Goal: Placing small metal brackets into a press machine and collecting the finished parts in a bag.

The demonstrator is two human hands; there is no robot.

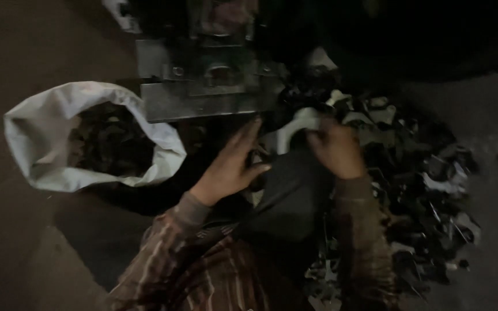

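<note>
sack: a white woven sack (41,150) sits on the floor at the left of the view, well apart from the scrap pile
shape: soft and slumped, its mouth rolled open into a wide rounded rim
colours: white outside, dark within
contents: dark scraps (110,144) fill it, too dim to tell apart
labels, signs, screens: none visible

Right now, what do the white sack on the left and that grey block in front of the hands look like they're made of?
The white sack looks like woven plastic cloth: matte, limp, its rim rolled down in soft folds around dark scraps. The grey block looks like bare metal: flat plates, straight edges, bolt-like heads and a dull sheen. The dim light leaves both uncertain.
</note>
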